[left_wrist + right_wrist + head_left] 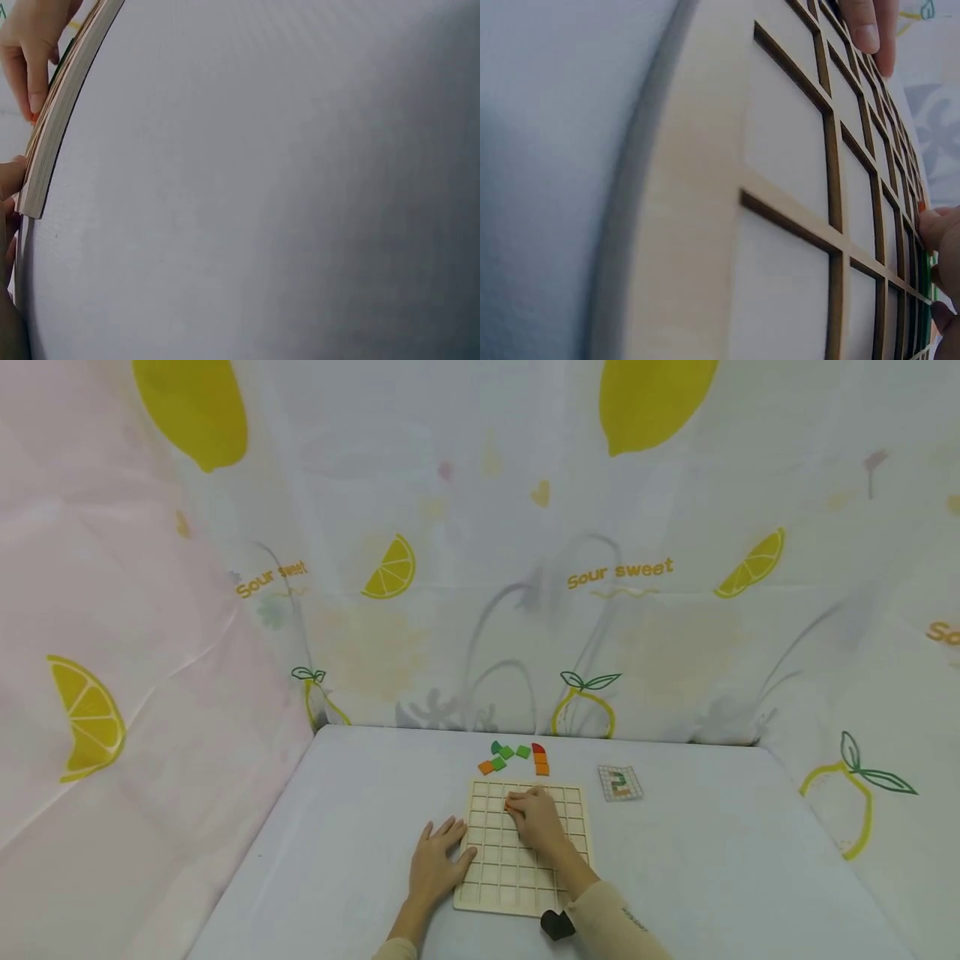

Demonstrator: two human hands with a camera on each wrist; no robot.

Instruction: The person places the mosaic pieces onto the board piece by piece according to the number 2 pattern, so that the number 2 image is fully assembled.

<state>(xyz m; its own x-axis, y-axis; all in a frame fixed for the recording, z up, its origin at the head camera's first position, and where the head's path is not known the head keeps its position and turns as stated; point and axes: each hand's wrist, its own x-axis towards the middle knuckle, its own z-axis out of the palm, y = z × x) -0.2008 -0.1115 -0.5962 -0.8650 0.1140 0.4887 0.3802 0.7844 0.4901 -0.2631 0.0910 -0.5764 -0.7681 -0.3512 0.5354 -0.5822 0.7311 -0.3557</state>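
Note:
A pale wooden grid board (495,877) lies on the white table. My right hand (536,818) is over its upper middle and pinches a small orange tile (507,804) at the fingertips; the fingers hide most of it. Something green (925,281) shows by the right hand in the right wrist view, its shape unclear. At the board's left edge rests my left hand (437,864), fingers spread, thumb on the rim. Beyond the board lie several loose pieces: green tiles (522,751), orange tiles (542,764), a red rounded piece (537,748) and a dark green rounded piece (496,747).
Right of the board lies a small pattern card (620,782) with a grid and a coloured figure. A black object (557,925) sits by the right sleeve at the board's near edge. A lemon-print curtain (480,635) stands behind the table.

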